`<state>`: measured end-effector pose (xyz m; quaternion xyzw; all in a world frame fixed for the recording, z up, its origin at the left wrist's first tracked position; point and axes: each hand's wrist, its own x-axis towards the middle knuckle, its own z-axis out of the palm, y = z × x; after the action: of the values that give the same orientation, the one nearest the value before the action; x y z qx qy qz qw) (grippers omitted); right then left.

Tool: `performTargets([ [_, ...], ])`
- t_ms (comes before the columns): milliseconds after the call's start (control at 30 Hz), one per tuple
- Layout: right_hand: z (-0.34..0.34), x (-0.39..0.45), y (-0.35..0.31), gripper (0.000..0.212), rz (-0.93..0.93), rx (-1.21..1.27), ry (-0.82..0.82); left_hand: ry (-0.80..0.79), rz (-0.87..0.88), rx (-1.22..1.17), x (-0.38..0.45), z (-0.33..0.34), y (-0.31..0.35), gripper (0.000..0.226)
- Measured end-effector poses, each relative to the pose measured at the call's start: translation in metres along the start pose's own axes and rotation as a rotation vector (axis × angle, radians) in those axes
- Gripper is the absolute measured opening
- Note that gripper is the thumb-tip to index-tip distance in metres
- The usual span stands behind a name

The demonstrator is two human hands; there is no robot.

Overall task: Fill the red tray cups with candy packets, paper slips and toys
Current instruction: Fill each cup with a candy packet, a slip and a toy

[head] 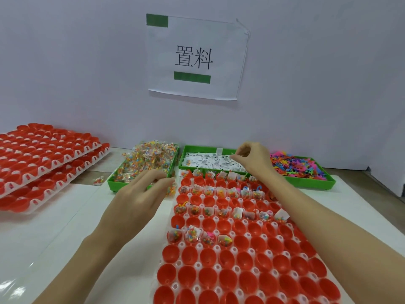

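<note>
Fingertips of our right hand (248, 157) pinch a paper slip (232, 156) over the slip bin (186, 150); our left hand (140, 194), loosely spread, holds a candy packet (171, 190). We should lift one slip only.

Over the red tray (198, 265) on the white table (65, 227), the left hand (140, 194) holds candy packets (172, 189) beside the candy bin (114, 185), while the right hand (252, 159) pinches a paper slip (233, 154) above the slip bin (186, 150) near the table's far edge.
</note>
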<state>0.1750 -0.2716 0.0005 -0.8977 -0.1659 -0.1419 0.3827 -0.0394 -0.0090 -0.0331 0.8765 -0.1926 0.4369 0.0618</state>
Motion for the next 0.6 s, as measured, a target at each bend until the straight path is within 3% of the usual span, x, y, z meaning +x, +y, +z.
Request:
performTargets([
  [133,-0.014,-0.027,-0.008,0.016,0.016,0.175,0.025,0.061,-0.038,-0.062,0.002,0.001,0.008,0.017],
  [367,-0.042,-0.124,-0.046,0.015,-0.039,0.353,-0.125,0.118,-0.017,-0.229,0.013,-0.004,0.04,0.018],
  [433,-0.045,-0.15,-0.055,0.014,-0.04,0.418,-0.163,0.12,-0.102,-0.423,0.018,-0.009,0.056,0.011],
  [600,-0.044,-0.176,-0.067,0.007,-0.074,0.46,-0.287,-0.067,-0.568,-1.051,0.024,-0.017,0.086,0.011],
])
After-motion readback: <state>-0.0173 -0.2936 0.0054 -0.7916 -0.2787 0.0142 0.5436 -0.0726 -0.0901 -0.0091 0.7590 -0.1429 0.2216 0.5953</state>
